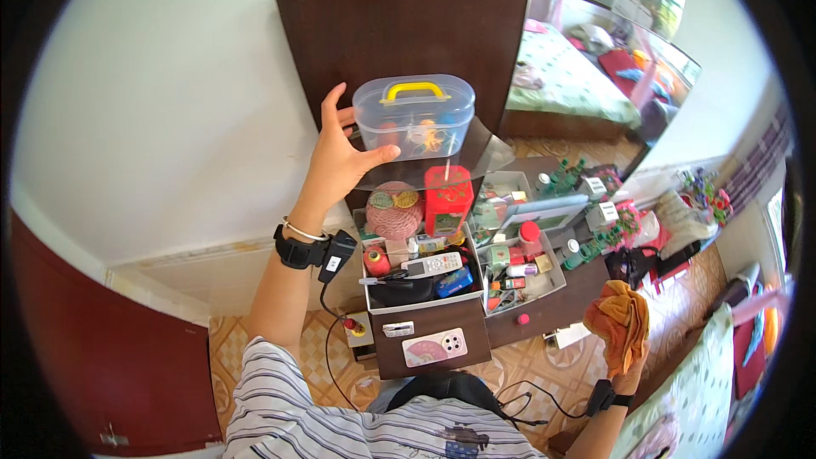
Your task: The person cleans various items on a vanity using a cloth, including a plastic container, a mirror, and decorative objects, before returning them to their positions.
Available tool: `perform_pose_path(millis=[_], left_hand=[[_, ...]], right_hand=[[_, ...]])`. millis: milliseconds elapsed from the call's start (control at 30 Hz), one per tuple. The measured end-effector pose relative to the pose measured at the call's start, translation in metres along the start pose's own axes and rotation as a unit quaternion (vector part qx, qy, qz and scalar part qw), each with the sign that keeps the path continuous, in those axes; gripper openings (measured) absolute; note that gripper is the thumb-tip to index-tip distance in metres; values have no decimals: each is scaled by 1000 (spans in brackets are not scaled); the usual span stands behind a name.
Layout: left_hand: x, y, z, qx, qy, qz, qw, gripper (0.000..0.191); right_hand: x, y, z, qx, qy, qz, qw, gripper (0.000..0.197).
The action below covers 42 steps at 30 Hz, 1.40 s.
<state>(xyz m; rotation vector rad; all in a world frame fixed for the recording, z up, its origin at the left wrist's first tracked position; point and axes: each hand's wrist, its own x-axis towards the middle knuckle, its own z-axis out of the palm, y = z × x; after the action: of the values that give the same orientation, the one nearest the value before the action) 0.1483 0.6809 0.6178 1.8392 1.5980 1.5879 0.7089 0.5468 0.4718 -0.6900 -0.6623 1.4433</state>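
My left hand (pixel 347 150) is at the left end of a clear plastic box (pixel 414 118) with a yellow handle; the thumb lies on its lower front edge and the fingers reach round its side. Small colourful items show through the box wall. The box is over a glass shelf (pixel 494 153); whether it rests there I cannot tell. Off to the right, my right hand (pixel 631 366) grips a bunched orange cloth (pixel 617 325), away from the dresser. Below the shelf are a red tin (pixel 448 201) and a pink woven ball-shaped item (pixel 394 211).
A white bin (pixel 424 305) holds a remote control (pixel 433 265) and a red thread spool (pixel 376 261). Beside it, another bin (pixel 526 299) holds small bottles. A phone (pixel 435 347) lies on the dresser top. Green bottles (pixel 583 252) stand near the mirror (pixel 593 70). Cables hang from both wrists.
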Motion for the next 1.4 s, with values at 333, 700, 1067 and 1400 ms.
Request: perform_pose_path(millis=[333, 700, 1067, 1400], left_hand=[[7, -2, 10, -140, -33, 6, 990, 103], [-136, 28, -97, -178, 158, -6, 971, 108], [-280, 6, -122, -140, 180, -184, 956, 104], [-266, 3, -97, -196, 159, -132, 959, 107]], right_hand=[[-5, 28, 122, -360, -70, -151, 918, 49], [130, 60, 341, -619, -186, -402, 649, 39], [156, 148, 409, -733, -195, -365, 539, 36], [161, 98, 380, -697, -281, -362, 552, 29]])
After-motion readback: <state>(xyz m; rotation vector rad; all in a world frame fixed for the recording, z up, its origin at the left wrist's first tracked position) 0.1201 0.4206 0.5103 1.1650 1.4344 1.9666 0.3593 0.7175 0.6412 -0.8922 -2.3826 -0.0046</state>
